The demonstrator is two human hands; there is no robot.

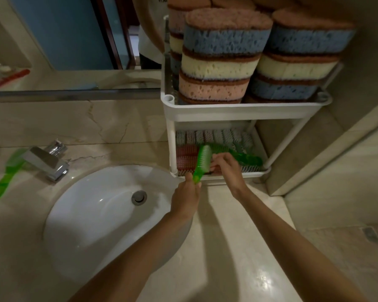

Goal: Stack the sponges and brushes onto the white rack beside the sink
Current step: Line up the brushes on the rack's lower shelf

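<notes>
1. your left grip (187,192) is clenched round the handle end of a green scrub brush (203,162). the brush tilts up and away from it, bristled head at the front of the white rack (238,110).
2. your right grip (226,168) reaches into the rack's lower shelf (258,172), fingers curled just beside that brush head. the light is dim there, so i cannot tell whether it is grasping anything or only touching.
3. a second green brush (247,157) lies across the rows of brushes (205,136) already on the lower shelf, just behind your right grip.
4. the top shelf carries stacked sponges (225,40) in pink, blue and cream layers, piled well above its rim.
5. a third green brush (0,188) lies on the bench (238,247) left of the sink (92,214), its head partly hidden behind the chrome faucet (46,161).
6. the rack stands on the bench just right of the sink.
</notes>
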